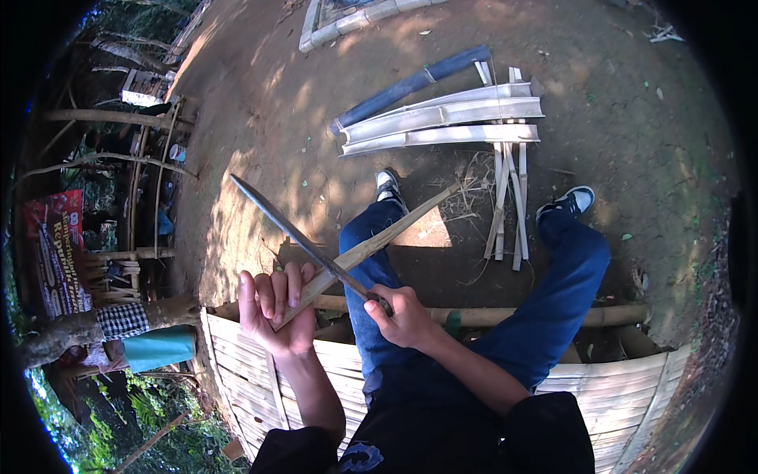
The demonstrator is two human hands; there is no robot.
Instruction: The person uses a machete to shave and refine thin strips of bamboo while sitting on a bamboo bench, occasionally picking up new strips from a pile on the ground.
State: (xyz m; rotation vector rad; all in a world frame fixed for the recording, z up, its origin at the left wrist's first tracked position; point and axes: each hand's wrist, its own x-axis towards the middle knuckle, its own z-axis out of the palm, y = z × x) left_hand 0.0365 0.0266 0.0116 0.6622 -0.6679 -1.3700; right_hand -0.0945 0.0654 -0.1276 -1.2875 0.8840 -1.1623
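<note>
My left hand (278, 306) is closed round the near end of a long split bamboo strip (395, 229). The strip slants away to the upper right, over my left leg. In my closed right hand (404, 317) is the handle of a machete (286, 226) with a long, dark, narrow blade. The blade points to the upper left and crosses the strip just beyond my left fingers, apparently touching it. Most of the handle is hidden by my right hand.
I sit on a bamboo slat bench (332, 371), legs apart. Beyond my feet lie split bamboo halves (442, 114), a dark bamboo pole (418, 83), thin strips (521, 189) and shavings (466, 197) on bare earth. Wooden posts (110, 118) and a red banner (59, 253) stand at left.
</note>
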